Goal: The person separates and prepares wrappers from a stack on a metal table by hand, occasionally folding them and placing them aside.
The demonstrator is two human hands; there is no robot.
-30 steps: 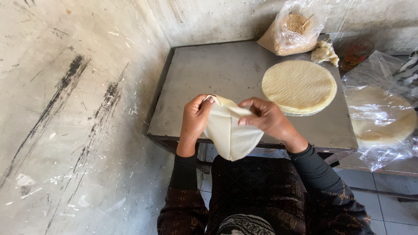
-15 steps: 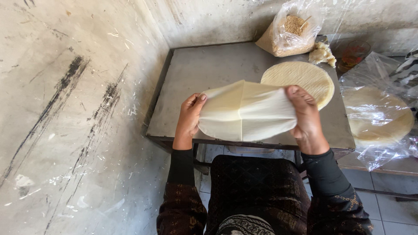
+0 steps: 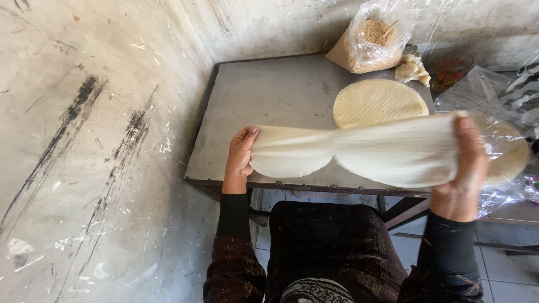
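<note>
A thin, pale sheet of dough (image 3: 365, 154) is stretched wide in the air above the near edge of a grey metal table (image 3: 269, 106). My left hand (image 3: 238, 160) pinches its left end and my right hand (image 3: 466, 168) grips its right end. The sheet narrows in the middle, as if two round wrappers are peeling apart. Behind it, a round stack of the same wrappers (image 3: 379, 102) lies flat on the table.
A clear plastic bag of brownish crumbs (image 3: 370, 39) leans on the back wall, with a lump of dough scraps (image 3: 412, 70) and a glass of reddish drink (image 3: 452, 67) beside it. Another wrapper stack in plastic (image 3: 514, 157) sits at right. A stained concrete wall fills the left.
My hands have moved far apart. The sheet, bunched between them a second ago, is now pulled out long, with my right hand well to the right.
</note>
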